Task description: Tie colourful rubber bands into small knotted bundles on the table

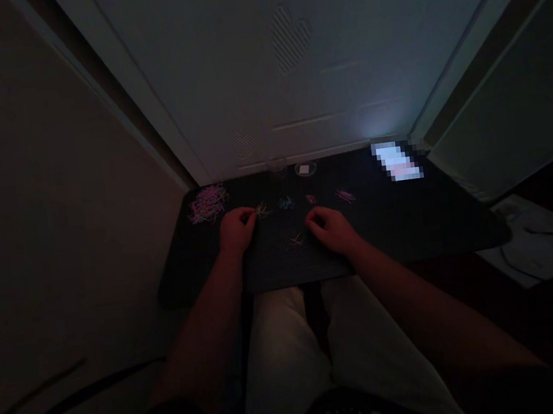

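My left hand (237, 228) is closed in a pinch at the left edge of a small yellowish pile of thin pieces (262, 209); what its fingertips hold is too small to make out. My right hand (328, 227) has its fingers curled together below a small pink pile (310, 199); anything between them cannot be seen. A blue pile (285, 202) lies between the yellowish and pink ones, and a purple-pink pile (345, 195) sits farther right. A few loose pale pieces (295, 239) lie between my hands. The large mixed pile (208, 203) is at the table's left.
The dark table (410, 224) stands against a pale panel with heart shapes. Along its back edge are a clear round container (277, 166) and a shallow dish (305, 169) with a white square. A glowing, blurred screen (396, 160) lies at the back right.
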A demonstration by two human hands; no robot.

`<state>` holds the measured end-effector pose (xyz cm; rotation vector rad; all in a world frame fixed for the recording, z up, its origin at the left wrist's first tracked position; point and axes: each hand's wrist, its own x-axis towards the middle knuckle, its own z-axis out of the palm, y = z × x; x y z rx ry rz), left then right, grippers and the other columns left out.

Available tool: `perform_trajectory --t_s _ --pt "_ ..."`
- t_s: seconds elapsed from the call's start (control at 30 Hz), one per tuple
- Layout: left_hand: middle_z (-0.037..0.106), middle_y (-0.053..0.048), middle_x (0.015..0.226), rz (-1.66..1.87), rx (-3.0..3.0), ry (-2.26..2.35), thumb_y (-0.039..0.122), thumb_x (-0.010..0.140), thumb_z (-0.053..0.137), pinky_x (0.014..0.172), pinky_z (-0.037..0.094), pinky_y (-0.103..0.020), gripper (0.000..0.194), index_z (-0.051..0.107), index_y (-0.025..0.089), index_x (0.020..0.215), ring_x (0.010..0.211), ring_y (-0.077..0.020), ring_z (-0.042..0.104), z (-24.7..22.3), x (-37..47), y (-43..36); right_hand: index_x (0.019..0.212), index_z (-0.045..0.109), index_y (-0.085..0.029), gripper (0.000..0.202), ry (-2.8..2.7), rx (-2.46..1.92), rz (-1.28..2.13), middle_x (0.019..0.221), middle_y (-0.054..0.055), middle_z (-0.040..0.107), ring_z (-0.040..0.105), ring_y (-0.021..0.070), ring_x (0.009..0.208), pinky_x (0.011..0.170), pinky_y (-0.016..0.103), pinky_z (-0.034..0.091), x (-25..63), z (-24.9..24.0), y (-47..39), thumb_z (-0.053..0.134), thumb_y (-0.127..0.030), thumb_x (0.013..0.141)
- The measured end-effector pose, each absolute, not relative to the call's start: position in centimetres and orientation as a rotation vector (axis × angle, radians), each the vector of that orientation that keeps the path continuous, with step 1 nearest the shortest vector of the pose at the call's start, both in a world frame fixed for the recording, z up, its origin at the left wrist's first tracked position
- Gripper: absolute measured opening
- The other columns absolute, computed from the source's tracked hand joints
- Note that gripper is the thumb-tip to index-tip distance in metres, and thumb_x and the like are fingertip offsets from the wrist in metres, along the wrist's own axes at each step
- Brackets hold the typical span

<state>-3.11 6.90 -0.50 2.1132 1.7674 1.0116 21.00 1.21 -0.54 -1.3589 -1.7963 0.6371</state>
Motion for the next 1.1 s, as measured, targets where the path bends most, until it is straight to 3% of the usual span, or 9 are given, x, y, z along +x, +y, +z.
perform_trajectory --t_s 0.2,0.47,0.7,0.93,1.1 --pt "0.068 -0.004 0.095 1.121 2.006 1.748 0.015 0.078 0.047 0.083 0.047 -0.032 0.028 0.061 0.019 0.102 0.086 -0.0164 0.061 -0.9 -3.0 6.8 0.078 0.06 -0.018 0.01 -1.842 -1.359 0.638 0.073 0.002 0.06 0.053 0.0138 0.065 0.059 0.025 0.039 21.2 -0.6 1.0 0.05 -0.021 0.078" --pt "0.065 -0.004 0.093 1.171 1.885 1.735 0.011 0.068 0.05 0.075 0.048 -0.03 0.029 0.058 0.018 0.095 0.08 -0.0152 0.059 -1.1 -3.3 6.5 0.088 0.064 -0.019 0.023 -2.127 -1.209 0.493 0.089 0.005 0.062 0.054 0.0195 0.087 0.081 0.034 0.041 21.4 -0.6 0.7 0.053 -0.01 0.07" --pt "0.065 -0.003 0.087 1.082 1.924 1.704 0.013 0.067 0.051 0.071 0.047 -0.028 0.023 0.059 0.017 0.088 0.077 -0.0151 0.058 -0.5 -3.0 6.3 0.104 0.063 -0.02 0.037 -2.226 -1.197 0.452 0.102 0.009 0.058 0.049 0.0241 0.096 0.086 0.039 0.04 21.3 -0.2 0.2 0.066 -0.029 0.069" --pt "0.065 -0.002 0.084 1.126 1.907 1.689 0.012 0.067 0.05 0.071 0.047 -0.028 0.022 0.06 0.017 0.085 0.074 -0.0145 0.059 -0.3 -2.8 6.1 0.081 0.066 -0.019 0.01 -2.191 -1.261 0.391 0.088 0.007 0.059 0.05 0.0211 0.086 0.079 0.037 0.04 21.0 -0.8 0.6 0.058 -0.021 0.076" --pt "0.065 -0.003 0.083 1.128 1.95 1.654 0.011 0.068 0.049 0.075 0.047 -0.03 0.021 0.06 0.018 0.084 0.076 -0.0153 0.059 -0.1 -2.7 5.5 0.077 0.065 -0.019 0.011 -2.207 -1.26 0.365 0.085 0.007 0.059 0.049 0.0204 0.084 0.078 0.036 0.038 20.9 -1.0 1.0 0.055 -0.021 0.08"
